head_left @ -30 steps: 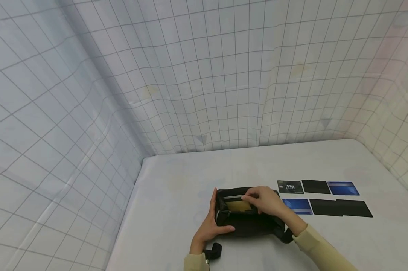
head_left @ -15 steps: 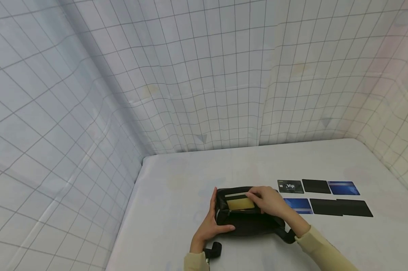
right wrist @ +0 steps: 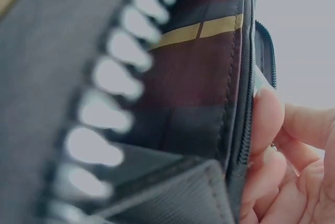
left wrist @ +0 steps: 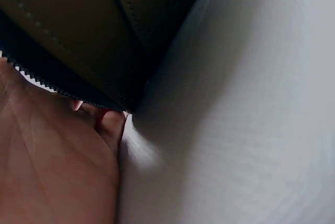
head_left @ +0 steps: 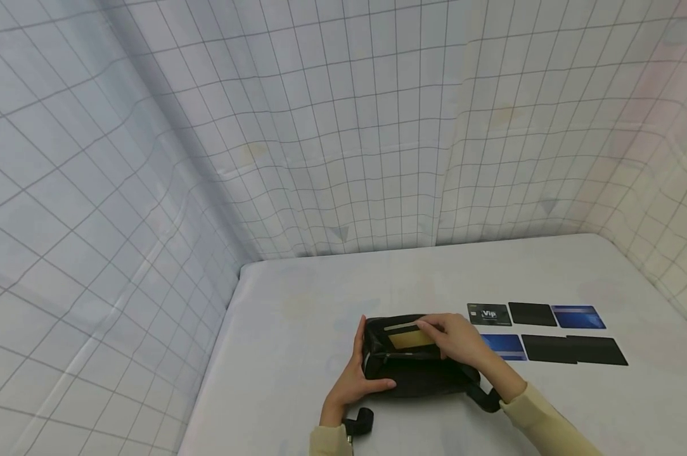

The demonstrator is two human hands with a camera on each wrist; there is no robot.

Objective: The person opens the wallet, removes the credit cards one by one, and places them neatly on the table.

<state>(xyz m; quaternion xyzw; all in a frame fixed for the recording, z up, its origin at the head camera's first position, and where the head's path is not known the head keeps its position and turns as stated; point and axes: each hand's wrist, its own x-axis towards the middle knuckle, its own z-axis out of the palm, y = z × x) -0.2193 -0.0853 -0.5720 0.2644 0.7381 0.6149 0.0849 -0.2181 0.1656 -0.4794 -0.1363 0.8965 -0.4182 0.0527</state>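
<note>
A black zip wallet (head_left: 412,383) stands unzipped on the white table, showing its inside. My left hand (head_left: 352,380) grips its left end, thumb along the front and fingers up the side. The left wrist view shows the palm against the zipped edge of the wallet (left wrist: 73,41). At the wallet's mouth my right hand (head_left: 454,339) pinches the upper right part of a gold-coloured card (head_left: 409,340), a pale strip just above the gold. In the right wrist view, fingers (right wrist: 267,124) lie at the wallet's edge beside card slots (right wrist: 193,72); large zipper teeth blur the foreground.
Right of the wallet lie several cards in two rows: a grey Vip card (head_left: 488,314), black cards (head_left: 532,314) and blue cards (head_left: 578,316). A black strap (head_left: 483,400) trails from the wallet's right end. A white grid-lined curtain (head_left: 349,158) encloses the table's back and sides.
My right hand has shifted slightly right, and the gold-coloured card with its pale strip has slid right with it inside the wallet. My left hand has stayed in place.
</note>
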